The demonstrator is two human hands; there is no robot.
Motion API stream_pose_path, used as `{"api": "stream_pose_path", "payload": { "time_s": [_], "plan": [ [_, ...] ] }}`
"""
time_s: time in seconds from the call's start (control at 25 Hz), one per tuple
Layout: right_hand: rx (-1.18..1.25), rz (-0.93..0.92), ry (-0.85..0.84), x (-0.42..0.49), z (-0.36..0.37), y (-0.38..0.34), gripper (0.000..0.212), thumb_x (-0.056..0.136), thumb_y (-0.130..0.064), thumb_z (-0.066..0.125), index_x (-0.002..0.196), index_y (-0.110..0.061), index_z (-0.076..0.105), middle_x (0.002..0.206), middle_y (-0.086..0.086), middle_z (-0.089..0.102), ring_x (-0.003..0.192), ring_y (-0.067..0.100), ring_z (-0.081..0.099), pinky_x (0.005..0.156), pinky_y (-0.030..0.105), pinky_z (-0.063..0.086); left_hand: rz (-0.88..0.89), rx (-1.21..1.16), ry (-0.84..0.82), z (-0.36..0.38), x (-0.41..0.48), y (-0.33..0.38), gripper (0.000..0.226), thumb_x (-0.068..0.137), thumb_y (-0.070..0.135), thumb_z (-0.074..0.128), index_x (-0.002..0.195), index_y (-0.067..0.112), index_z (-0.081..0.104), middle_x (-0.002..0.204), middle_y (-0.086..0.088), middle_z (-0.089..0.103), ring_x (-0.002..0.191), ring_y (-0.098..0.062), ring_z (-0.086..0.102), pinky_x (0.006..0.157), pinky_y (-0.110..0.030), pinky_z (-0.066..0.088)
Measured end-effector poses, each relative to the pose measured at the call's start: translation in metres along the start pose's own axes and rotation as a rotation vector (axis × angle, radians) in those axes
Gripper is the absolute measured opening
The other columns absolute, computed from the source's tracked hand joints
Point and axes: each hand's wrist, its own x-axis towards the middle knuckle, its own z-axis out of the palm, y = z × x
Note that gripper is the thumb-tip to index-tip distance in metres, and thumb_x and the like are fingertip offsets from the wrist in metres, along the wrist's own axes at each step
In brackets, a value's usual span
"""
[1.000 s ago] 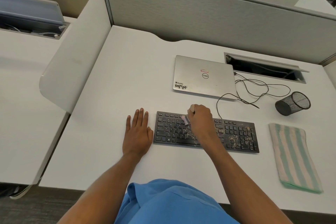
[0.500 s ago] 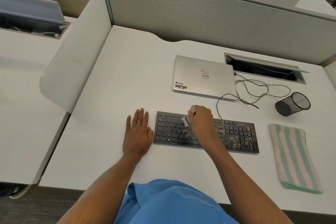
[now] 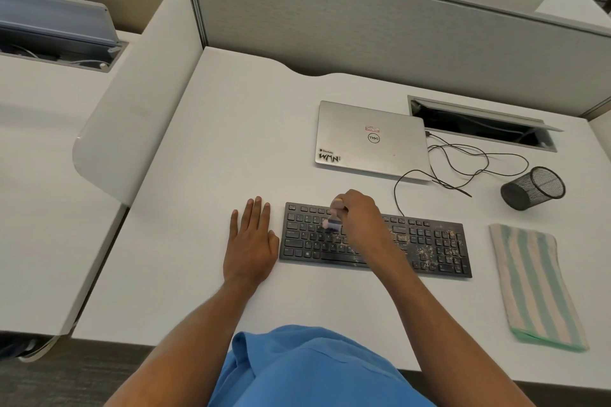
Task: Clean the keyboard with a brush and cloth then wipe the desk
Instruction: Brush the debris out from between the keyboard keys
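While the right hand (image 3: pixel 358 215) curls its fingers round a small brush (image 3: pixel 333 223), the brush's blurred pinkish head sits on the letter keys in the left half of the keyboard (image 3: pixel 429 244). The black keyboard lies flat near the desk's (image 3: pixel 231 142) front edge, with the right forearm crossing over its middle. Pale crumbs (image 3: pixel 426 251) speckle its right half, thickest around the number pad. The left hand (image 3: pixel 251 241) lies palm down on the desk just beside the keyboard's left end, fingers straight and together, holding nothing. To the right of the keyboard, apart from it, a folded striped cloth (image 3: pixel 535 287) lies flat. Behind the keyboard sits a closed silver laptop (image 3: pixel 370 139). A thin black cable (image 3: pixel 463 162) loops on the desk to the laptop's right. Beyond the loops a black mesh cup (image 3: pixel 534 187) lies on its side, mouth toward the right.
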Motion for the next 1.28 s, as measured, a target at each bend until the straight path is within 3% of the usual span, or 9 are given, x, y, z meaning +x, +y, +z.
{"api": "stream_pose_path", "payload": {
  "time_s": [0.08, 0.2, 0.4, 0.56, 0.72, 0.84, 1.0, 1.16, 1.28],
  "plan": [
    [-0.041, 0.049, 0.020, 0.002, -0.006, 0.008, 0.018, 0.101, -0.010, 0.046, 0.106, -0.007, 0.063, 0.084, -0.010, 0.055, 0.073, 0.007, 0.060, 0.064, 0.012, 0.054, -0.002, 0.000, 0.003, 0.000, 0.000, 0.000, 0.068, 0.102, 0.034, 0.024, 0.166, 0.012, 0.029, 0.175, -0.009, 0.019, 0.164, -0.023, 0.012, 0.133, -0.050, 0.007],
    [-0.363, -0.023, 0.064, 0.005, -0.016, 0.010, 0.018, 0.099, -0.008, 0.046, 0.103, -0.016, 0.062, 0.096, -0.006, 0.051, 0.084, 0.010, 0.051, 0.079, 0.031, 0.052, 0.001, -0.002, 0.009, 0.002, 0.000, -0.001, 0.068, 0.102, 0.033, 0.025, 0.165, 0.011, 0.030, 0.175, -0.009, 0.021, 0.163, -0.024, 0.014, 0.133, -0.051, 0.009],
    [0.100, 0.016, -0.130, 0.011, 0.006, -0.007, 0.021, 0.095, 0.006, 0.048, 0.079, -0.009, 0.049, 0.074, -0.001, 0.040, 0.060, 0.010, 0.048, 0.062, 0.011, 0.053, 0.001, 0.003, -0.001, 0.002, 0.001, -0.001, 0.067, 0.102, 0.033, 0.026, 0.166, 0.012, 0.029, 0.175, -0.009, 0.019, 0.164, -0.024, 0.012, 0.133, -0.051, 0.008],
    [-0.016, 0.120, -0.071, 0.019, 0.006, 0.004, 0.032, 0.077, -0.005, 0.057, 0.055, -0.019, 0.038, 0.057, -0.006, 0.038, 0.048, 0.009, 0.044, 0.084, 0.044, 0.054, 0.001, -0.005, 0.004, 0.002, 0.001, -0.001, 0.067, 0.102, 0.033, 0.027, 0.165, 0.011, 0.030, 0.175, -0.009, 0.021, 0.163, -0.024, 0.014, 0.133, -0.051, 0.009],
    [-0.489, -0.048, 0.084, 0.007, -0.009, 0.012, 0.038, 0.093, -0.001, 0.058, 0.070, -0.023, 0.038, 0.073, -0.005, 0.044, 0.065, 0.011, 0.057, 0.064, 0.034, 0.054, 0.004, -0.003, 0.005, 0.002, 0.001, -0.001, 0.067, 0.102, 0.033, 0.025, 0.166, 0.011, 0.029, 0.175, -0.009, 0.019, 0.163, -0.024, 0.013, 0.133, -0.051, 0.008],
    [-0.411, -0.164, 0.174, 0.001, -0.001, 0.008, 0.037, 0.099, -0.010, 0.054, 0.067, -0.019, 0.037, 0.070, 0.003, 0.046, 0.058, 0.017, 0.049, 0.060, 0.041, 0.055, 0.002, -0.007, 0.006, 0.002, 0.000, -0.001, 0.067, 0.102, 0.033, 0.025, 0.166, 0.011, 0.028, 0.175, -0.009, 0.019, 0.164, -0.024, 0.012, 0.133, -0.051, 0.007],
    [-0.444, -0.177, 0.228, -0.004, 0.015, 0.009, 0.031, 0.102, -0.016, 0.046, 0.072, -0.016, 0.041, 0.070, 0.003, 0.047, 0.063, 0.019, 0.041, 0.058, 0.036, 0.036, -0.001, -0.008, -0.002, 0.001, 0.000, 0.000, 0.068, 0.102, 0.033, 0.025, 0.167, 0.012, 0.026, 0.176, -0.008, 0.017, 0.164, -0.023, 0.010, 0.133, -0.050, 0.006],
    [-0.520, -0.116, 0.101, -0.004, 0.009, 0.013, 0.022, 0.098, -0.017, 0.055, 0.077, -0.013, 0.049, 0.075, 0.009, 0.061, 0.068, 0.022, 0.058, 0.058, 0.034, 0.042, -0.002, -0.004, -0.004, 0.002, 0.000, -0.001, 0.067, 0.102, 0.033, 0.026, 0.166, 0.011, 0.027, 0.176, -0.009, 0.018, 0.164, -0.023, 0.011, 0.133, -0.051, 0.007],
    [-0.644, -0.093, 0.171, -0.005, -0.001, 0.006, 0.020, 0.101, -0.020, 0.051, 0.083, -0.012, 0.054, 0.079, 0.006, 0.061, 0.067, 0.020, 0.056, 0.058, 0.030, 0.039, 0.003, -0.003, 0.005, 0.002, 0.001, -0.001, 0.068, 0.102, 0.033, 0.024, 0.166, 0.011, 0.029, 0.175, -0.009, 0.019, 0.163, -0.024, 0.014, 0.133, -0.051, 0.009]
  ]
}}
